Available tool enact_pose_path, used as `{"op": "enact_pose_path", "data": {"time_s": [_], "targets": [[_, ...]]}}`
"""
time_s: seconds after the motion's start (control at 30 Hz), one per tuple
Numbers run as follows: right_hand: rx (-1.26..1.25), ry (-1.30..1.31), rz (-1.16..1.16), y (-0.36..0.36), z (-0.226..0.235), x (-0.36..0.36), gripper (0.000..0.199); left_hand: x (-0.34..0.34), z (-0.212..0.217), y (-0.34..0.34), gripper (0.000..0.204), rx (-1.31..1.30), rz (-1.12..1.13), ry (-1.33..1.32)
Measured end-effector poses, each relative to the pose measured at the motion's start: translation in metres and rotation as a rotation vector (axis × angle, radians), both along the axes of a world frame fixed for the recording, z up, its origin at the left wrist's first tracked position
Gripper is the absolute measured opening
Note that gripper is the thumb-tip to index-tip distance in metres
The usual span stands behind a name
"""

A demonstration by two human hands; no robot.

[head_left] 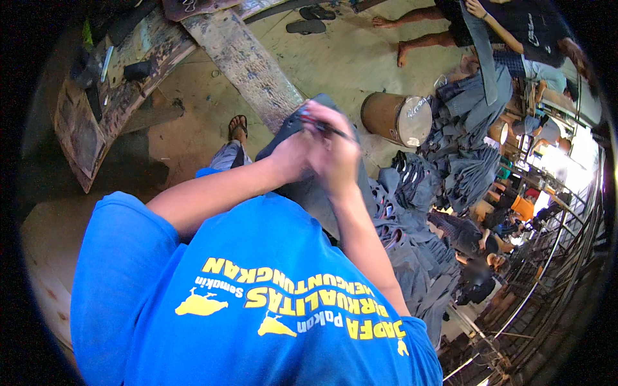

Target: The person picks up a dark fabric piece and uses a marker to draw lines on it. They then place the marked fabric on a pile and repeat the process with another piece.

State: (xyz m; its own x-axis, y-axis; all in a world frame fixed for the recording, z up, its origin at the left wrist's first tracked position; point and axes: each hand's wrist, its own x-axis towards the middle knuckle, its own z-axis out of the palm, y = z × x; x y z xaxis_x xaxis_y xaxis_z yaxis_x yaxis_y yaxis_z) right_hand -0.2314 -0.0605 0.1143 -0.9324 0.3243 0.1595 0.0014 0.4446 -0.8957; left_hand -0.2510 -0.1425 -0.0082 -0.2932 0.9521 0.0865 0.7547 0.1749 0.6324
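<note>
In front of my body, my left hand (291, 156) is closed on a dark grey, rubber-like piece (278, 137), its fingertips partly hidden by my other hand. My right hand (340, 156), smeared by motion, crosses close over it and is closed round a slim dark tool (331, 130) with a bit of red near the fingers; its exact kind is blurred. The grey piece rests across the near end of a worn plank (248, 71), and more dark sheet hangs below my wrists.
A brown drum (384, 118) with a pale lid lies to the right. Beside it are large heaps of dark grey sheets (463, 106). At the upper left stands a scuffed wooden bench (145, 83). Another person (534, 32) holds a long dark strip at the upper right; several people work farther off.
</note>
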Motion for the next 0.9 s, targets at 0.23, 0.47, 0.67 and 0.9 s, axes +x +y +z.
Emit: {"op": "enact_pose_path", "data": {"time_s": [0.23,0.47,0.67,0.9], "targets": [[-0.223,0.136,-0.387,0.033,0.032,0.020,0.026,-0.008,0.023,0.001,0.048,0.103,-0.011,0.113],[0.464,-0.391,0.088,0.045,0.057,0.038,0.039,-0.013,0.028,-0.001,0.055,0.135,-0.031,0.095],[0.700,-0.565,0.245,0.047,0.071,0.044,0.031,-0.011,0.030,-0.001,0.058,0.160,-0.012,0.066],[0.773,-0.639,0.319,0.043,0.065,0.029,0.030,-0.011,0.026,-0.002,0.060,0.189,-0.015,0.076]]}}
